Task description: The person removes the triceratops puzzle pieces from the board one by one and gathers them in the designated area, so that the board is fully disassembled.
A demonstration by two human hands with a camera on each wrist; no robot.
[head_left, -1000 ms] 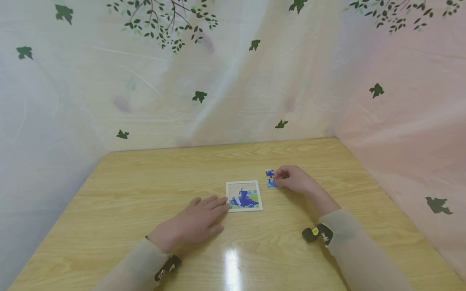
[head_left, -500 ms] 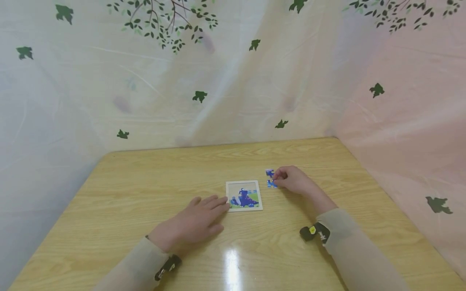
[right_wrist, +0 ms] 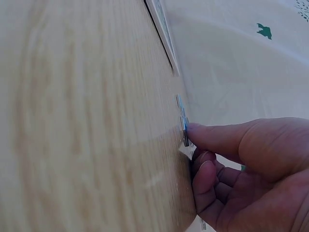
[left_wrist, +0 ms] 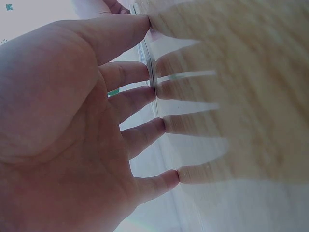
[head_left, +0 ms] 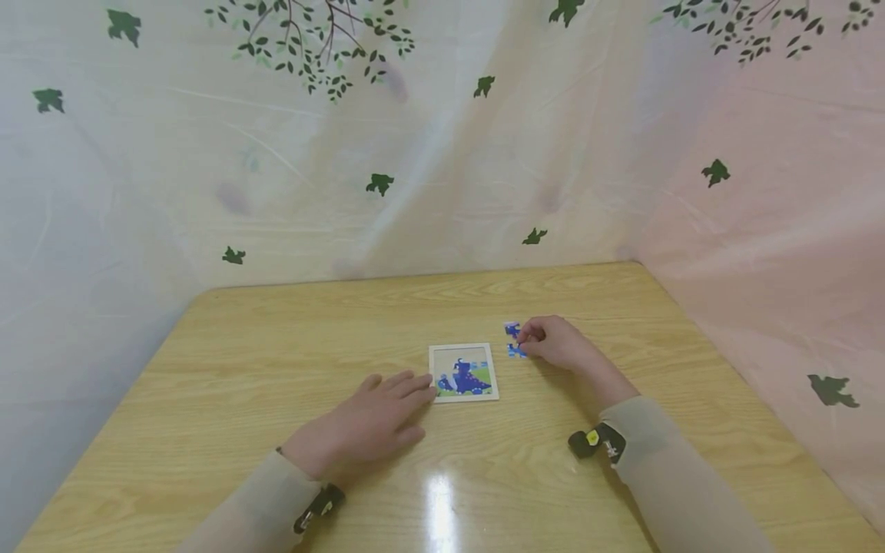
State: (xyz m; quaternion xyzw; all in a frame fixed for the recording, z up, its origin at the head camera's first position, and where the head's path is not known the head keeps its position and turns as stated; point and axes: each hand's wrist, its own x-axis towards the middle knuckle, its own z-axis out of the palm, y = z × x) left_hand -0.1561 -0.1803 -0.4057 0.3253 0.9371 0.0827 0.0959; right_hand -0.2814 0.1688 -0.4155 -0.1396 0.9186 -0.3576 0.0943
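A white-framed jigsaw puzzle (head_left: 470, 378) with a blue dinosaur picture lies on the table; its upper part shows bare grey backing. My left hand (head_left: 366, 426) lies flat, fingers straight and spread, with fingertips touching the frame's left edge. In the left wrist view the fingertips (left_wrist: 160, 124) meet the tabletop. To the right of the frame, my right hand (head_left: 558, 342) pinches a puzzle piece (right_wrist: 185, 140) between thumb and curled fingers, low over the table. The fingers hide much of that piece. Beside these fingers lie loose blue puzzle pieces (head_left: 512, 329).
The wooden table (head_left: 311, 322) reaches back to a pale cloth backdrop (head_left: 442, 153) printed with green leaves. Another cloth wall (head_left: 774, 253) stands along the right side. A bright light reflection shows on the tabletop near the front.
The right wrist has shifted slightly left, while its fingers stay at the loose pieces. The left hand and the framed puzzle have not moved.
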